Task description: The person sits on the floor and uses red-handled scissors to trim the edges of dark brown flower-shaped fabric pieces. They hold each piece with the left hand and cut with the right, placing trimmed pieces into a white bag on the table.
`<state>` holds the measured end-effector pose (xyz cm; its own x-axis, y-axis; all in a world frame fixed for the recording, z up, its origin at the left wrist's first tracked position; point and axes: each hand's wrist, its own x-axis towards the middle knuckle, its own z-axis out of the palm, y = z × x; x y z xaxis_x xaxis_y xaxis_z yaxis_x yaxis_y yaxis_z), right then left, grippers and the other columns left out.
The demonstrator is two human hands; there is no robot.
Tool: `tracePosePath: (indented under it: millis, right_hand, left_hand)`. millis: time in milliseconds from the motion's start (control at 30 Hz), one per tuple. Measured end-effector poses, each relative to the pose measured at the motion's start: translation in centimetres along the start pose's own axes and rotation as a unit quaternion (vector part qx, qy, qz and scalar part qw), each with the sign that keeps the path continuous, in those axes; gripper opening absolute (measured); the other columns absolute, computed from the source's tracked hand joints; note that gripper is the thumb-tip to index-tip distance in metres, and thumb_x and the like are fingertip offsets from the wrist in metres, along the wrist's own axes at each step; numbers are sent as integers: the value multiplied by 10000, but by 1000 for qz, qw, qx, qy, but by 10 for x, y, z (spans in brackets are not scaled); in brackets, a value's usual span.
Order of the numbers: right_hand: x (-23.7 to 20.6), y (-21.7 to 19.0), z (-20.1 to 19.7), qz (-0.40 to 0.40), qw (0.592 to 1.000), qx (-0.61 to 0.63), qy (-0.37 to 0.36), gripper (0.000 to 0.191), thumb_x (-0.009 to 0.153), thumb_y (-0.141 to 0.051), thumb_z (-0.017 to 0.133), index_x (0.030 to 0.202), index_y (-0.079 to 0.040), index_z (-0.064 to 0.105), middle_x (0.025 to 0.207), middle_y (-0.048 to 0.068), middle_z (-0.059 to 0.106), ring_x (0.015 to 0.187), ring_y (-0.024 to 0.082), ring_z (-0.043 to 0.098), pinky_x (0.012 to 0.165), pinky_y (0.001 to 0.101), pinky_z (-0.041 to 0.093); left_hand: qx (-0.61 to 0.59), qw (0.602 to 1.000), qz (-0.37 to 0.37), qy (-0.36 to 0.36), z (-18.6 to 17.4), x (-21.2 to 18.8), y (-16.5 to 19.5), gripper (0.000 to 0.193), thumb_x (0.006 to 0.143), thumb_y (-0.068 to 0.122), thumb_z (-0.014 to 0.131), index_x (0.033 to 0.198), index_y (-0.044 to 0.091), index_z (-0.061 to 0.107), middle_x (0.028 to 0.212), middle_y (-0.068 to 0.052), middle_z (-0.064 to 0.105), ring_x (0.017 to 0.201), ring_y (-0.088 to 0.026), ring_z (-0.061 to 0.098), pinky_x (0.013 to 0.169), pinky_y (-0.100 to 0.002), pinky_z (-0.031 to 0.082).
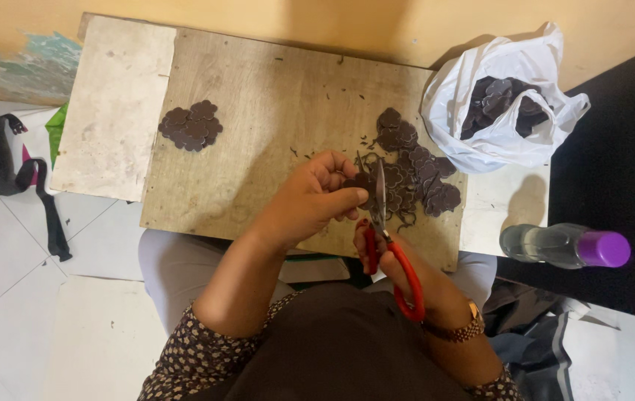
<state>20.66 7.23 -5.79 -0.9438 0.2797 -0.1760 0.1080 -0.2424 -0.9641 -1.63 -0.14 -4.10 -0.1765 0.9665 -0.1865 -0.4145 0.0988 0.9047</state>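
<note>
My left hand (pixel 316 200) pinches a small dark brown flower-shaped piece (pixel 359 181) over the wooden board (pixel 258 104). My right hand (pixel 406 271) grips red-handled scissors (pixel 386 238), blades pointing up and touching the piece. Just to the right lies a heap of dark flower-shaped cut-outs (pixel 415 167) with thin offcuts. A smaller pile of cut-outs (pixel 191 126) rests on the board's left part.
A white plastic bag (pixel 499 96) holding more dark pieces sits at the back right. A clear bottle with a purple cap (pixel 566 246) lies at the right. A pale slab (pixel 113 104) adjoins the board's left side. Dark cloth (pixel 5 160) lies on the tiled floor.
</note>
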Motion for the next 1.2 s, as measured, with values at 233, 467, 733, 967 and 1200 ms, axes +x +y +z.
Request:
tracePosePath:
  millis: [233,467,733,967,1200]
  right_hand:
    - [-2,2,-1,3,999,-41,8,811,942,-718,509,1320,-1,505,1059,36,536,921,149,505,803,300,445]
    - [1,10,-7,-24,986,-160,46,700,961,-675,542,1233,-30,543,1036,32,551,916,130,508,793,281,467]
    - [3,5,-5,-43,985,-153,62,682,964,-704,509,1121,-41,544,925,13,487,811,118,446,694,272,428]
    - [4,3,-3,-36,990,-124,59,686,970,-723,494,1054,-44,540,885,3,475,791,116,423,674,268,401]
    - [2,12,-6,-38,998,-48,30,741,955,-739,520,1133,-20,530,965,33,496,876,150,466,777,293,423]
  left_hand:
    - [-29,999,-16,-28,-3,1,-1,244,942,67,685,1139,52,543,857,-28,682,725,-81,627,614,-211,462]
    - [-29,999,28,-11,5,3,-10,258,920,2,690,1108,50,520,958,-56,696,804,-104,651,700,-261,549]
    - [-9,999,50,10,10,-1,-7,234,924,-12,691,1090,22,530,957,-71,693,832,-103,663,731,-268,580]
    - [-13,998,56,22,14,0,-3,219,926,-9,694,1083,21,544,944,-62,687,827,-90,657,737,-264,594]
    - [-9,998,61,24,17,2,-4,86,960,37,677,996,28,599,868,-41,694,749,-81,660,685,-254,577]
